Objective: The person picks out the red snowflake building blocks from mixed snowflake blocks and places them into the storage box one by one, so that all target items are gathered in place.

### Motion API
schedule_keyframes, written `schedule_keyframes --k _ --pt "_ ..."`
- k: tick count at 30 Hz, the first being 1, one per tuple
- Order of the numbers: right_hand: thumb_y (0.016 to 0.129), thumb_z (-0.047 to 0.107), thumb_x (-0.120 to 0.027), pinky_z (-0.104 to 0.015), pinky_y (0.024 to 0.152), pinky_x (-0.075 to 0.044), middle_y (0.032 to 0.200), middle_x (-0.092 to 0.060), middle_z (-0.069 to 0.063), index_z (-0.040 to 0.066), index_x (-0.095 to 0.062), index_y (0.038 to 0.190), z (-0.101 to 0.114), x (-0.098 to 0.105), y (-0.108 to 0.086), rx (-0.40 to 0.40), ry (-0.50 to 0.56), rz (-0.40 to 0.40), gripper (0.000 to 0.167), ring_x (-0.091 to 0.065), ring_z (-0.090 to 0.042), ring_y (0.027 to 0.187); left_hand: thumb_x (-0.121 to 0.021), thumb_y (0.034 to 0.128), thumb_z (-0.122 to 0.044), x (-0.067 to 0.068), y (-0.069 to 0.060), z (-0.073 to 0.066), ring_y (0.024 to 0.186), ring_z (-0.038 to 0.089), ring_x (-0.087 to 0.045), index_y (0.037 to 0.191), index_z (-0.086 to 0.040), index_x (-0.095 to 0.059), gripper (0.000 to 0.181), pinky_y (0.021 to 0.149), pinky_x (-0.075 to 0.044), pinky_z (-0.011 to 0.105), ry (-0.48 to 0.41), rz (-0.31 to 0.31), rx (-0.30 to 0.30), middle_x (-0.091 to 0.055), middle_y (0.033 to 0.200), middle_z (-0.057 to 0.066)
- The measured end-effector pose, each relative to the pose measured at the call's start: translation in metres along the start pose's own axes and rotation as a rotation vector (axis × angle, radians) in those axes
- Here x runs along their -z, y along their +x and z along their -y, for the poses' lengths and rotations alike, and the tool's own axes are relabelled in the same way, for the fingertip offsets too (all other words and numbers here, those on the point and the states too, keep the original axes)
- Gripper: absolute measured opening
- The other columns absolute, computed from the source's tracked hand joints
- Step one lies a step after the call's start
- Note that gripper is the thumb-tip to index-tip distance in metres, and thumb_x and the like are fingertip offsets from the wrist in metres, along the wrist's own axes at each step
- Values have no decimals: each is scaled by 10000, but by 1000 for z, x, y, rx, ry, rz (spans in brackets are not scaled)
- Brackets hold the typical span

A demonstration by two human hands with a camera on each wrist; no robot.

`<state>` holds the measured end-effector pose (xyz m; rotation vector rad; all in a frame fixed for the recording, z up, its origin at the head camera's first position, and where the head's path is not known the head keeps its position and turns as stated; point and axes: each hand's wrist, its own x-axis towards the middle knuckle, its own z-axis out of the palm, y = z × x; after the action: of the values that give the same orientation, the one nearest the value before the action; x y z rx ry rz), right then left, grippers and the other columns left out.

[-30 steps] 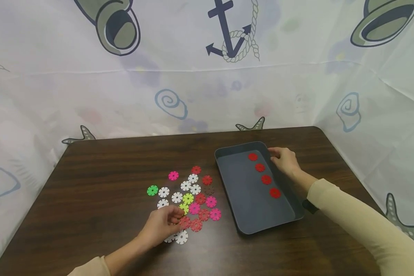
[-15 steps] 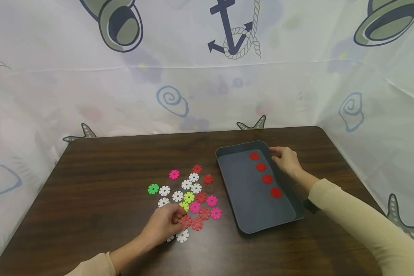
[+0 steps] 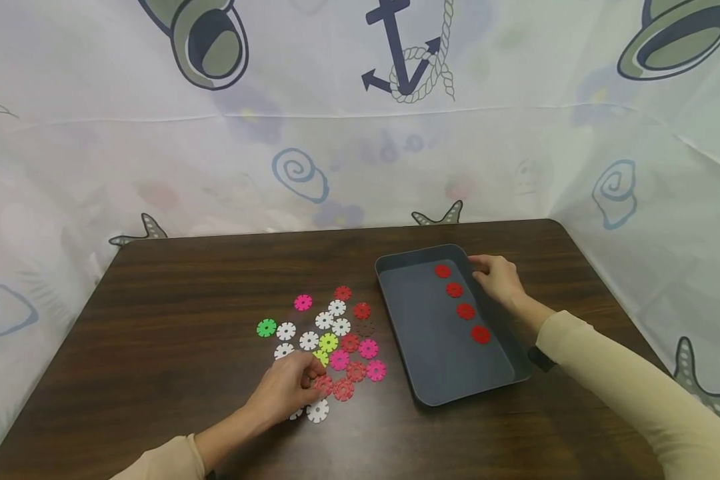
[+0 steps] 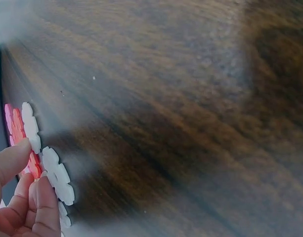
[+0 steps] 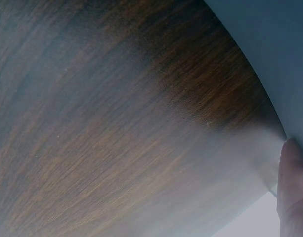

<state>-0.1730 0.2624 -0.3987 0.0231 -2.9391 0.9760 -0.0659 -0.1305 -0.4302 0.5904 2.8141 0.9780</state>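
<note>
Flat, notched plastic discs in several colours lie on the dark wood table, left of a grey baking tray (image 3: 426,360). My left hand (image 3: 285,385) is at the near-left side of the group, its thumb and fingertips pinching a red disc (image 3: 323,385). In the left wrist view, the thumb and fingers meet at this red disc (image 4: 34,165), beside white discs (image 4: 59,176). My right hand (image 3: 498,280) grips the tray's far right rim; its fingertips are partly hidden. Inside the tray, several red discs (image 3: 454,290) form a slanting row along the right side.
White discs (image 3: 309,341), pink discs (image 3: 369,348), yellow discs (image 3: 328,343) and a green disc (image 3: 267,328) are spread about, along with a brown disc (image 3: 365,327) that blends into the table (image 3: 174,300). A printed curtain (image 3: 216,167) hangs behind the table.
The head view has shifted slightly. My left hand has edged a little to the right at the red disc; my right hand and the tray have stayed put.
</note>
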Motion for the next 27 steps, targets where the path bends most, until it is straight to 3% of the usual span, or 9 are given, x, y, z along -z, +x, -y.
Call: schedule_keyframes --k 5,14,22,27 --pt "891 -20 -560 -272 566 -406 922 -664 -220 -66 -551 1245 2 1 1 -7 5 11 357 -509 -203 663 -823 667 -79 2 1 -2 670 64 -499 816 -131 -628 250 577 -431 187 15 10 23 -562 753 -68" --pt "879 -26 -568 -273 575 -413 888 -665 -212 -65 -567 1226 4 2 4 -8 1 -1 350 -525 -210 669 -824 641 -41 5 3 -3 689 66 -542 810 -137 -621 281 594 -460 184 33 -9 -8 -577 771 -71" --pt "883 -20 -566 -270 561 -408 898 -670 -210 -59 -567 1232 4 2 5 -12 2 3 351 -515 -194 650 -813 620 46 6 4 -1 702 75 -549 825 -103 -644 304 608 -483 190 -66 -17 -74 -587 778 -25" --pt "889 -16 -564 -264 562 -406 903 -669 -204 -50 -563 1242 4 2 4 -24 5 11 354 -511 -188 654 -792 639 69 6 7 0 707 80 -573 845 -66 -647 286 620 -505 183 -165 32 -46 -609 811 9"
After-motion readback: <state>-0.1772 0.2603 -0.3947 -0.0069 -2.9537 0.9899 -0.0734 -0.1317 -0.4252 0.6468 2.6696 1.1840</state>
